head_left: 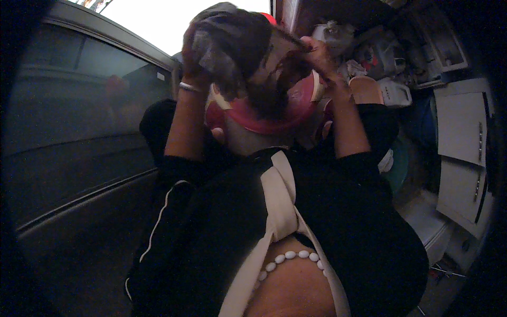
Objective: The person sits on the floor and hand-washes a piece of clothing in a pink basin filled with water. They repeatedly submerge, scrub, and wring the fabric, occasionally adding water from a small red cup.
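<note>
A dark, wet-looking cloth point(233, 47) is lifted before me, bunched and hanging in folds. My left hand point(196, 69) holds its left side; folds and shadow hide most of the fingers, and a pale band circles the wrist. At the upper right, my right hand point(317, 51) pinches a taut edge of the cloth. Directly below, a red plastic basin point(263, 127) rests on the floor between my feet. The cloth's lower part hangs over the basin, and blur hides whether it touches the inside.
A glass panel with a metal frame point(115, 43) runs along the left. To the right are tied plastic bags point(332, 33), a white plastic container point(396, 93), a green tub point(398, 164) and a white drawer cabinet point(459, 126). Red slippers point(216, 115) flank the basin.
</note>
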Tool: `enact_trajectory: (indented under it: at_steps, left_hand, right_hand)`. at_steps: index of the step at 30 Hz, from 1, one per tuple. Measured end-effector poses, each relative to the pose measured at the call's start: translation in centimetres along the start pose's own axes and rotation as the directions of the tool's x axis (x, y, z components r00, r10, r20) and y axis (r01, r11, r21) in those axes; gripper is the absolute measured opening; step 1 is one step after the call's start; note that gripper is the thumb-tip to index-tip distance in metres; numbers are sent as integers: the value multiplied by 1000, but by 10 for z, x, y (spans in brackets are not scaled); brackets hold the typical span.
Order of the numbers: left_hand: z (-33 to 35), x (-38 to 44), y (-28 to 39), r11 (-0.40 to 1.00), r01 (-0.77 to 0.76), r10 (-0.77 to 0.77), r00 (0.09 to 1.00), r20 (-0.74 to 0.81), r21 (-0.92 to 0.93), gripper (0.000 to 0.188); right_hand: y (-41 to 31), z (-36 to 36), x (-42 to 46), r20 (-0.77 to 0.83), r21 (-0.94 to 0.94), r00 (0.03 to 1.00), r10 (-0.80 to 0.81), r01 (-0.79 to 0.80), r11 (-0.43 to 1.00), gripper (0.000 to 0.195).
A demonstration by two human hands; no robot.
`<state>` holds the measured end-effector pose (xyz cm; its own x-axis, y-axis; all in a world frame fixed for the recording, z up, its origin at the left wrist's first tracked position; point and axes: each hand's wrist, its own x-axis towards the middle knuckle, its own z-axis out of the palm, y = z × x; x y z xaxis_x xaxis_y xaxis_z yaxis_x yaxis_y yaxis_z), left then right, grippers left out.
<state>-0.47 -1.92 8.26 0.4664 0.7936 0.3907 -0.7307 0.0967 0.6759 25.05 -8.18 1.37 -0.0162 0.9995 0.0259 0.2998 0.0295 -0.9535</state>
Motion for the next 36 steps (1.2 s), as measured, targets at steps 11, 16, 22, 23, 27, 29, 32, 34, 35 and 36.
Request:
enact_trajectory:
  at_steps: [11,16,22,23,27,29,32,34,35,36]
  left_hand:
    - [-55,-10,-3,926,288,-359,873,-331,-245,34]
    - [-54,-7,-9,911,302,-388,856,-340,-280,31]
    - [-58,-11,-2,924,380,-347,802,-486,-34,24]
    - [-54,-13,-4,929,369,-314,785,-534,-5,23]
    - [-81,-22,-12,953,303,-252,786,-564,-4,20]
    - [-80,-30,-13,623,285,-5,932,-361,728,19]
    - [-66,-30,-15,840,423,-227,843,-487,340,17]
    - [-19,-28,-14,933,350,-352,837,-418,-85,16]
    - [-13,-29,-19,909,329,-243,917,-317,255,18]
    - [-10,-30,-23,792,234,-166,971,-170,564,20]
  right_hand:
    - [11,-16,-3,-183,518,911,370,-230,824,34]
    - [9,-20,-10,-174,428,922,346,-245,870,33]
    - [1,-12,-21,-10,-308,989,150,-145,940,46]
    - [1,-11,-23,41,-365,984,170,-144,920,48]
    - [0,-13,-26,-76,-243,994,83,-99,965,38]
    - [9,-13,-23,-252,-148,954,-164,129,980,37]
    - [19,-15,-24,-298,266,954,34,49,963,40]
    - [14,-11,-26,-242,565,945,221,-48,824,41]
    - [11,-5,-27,-254,672,929,268,-29,740,41]
    - [3,3,-28,-262,764,913,311,0,646,42]
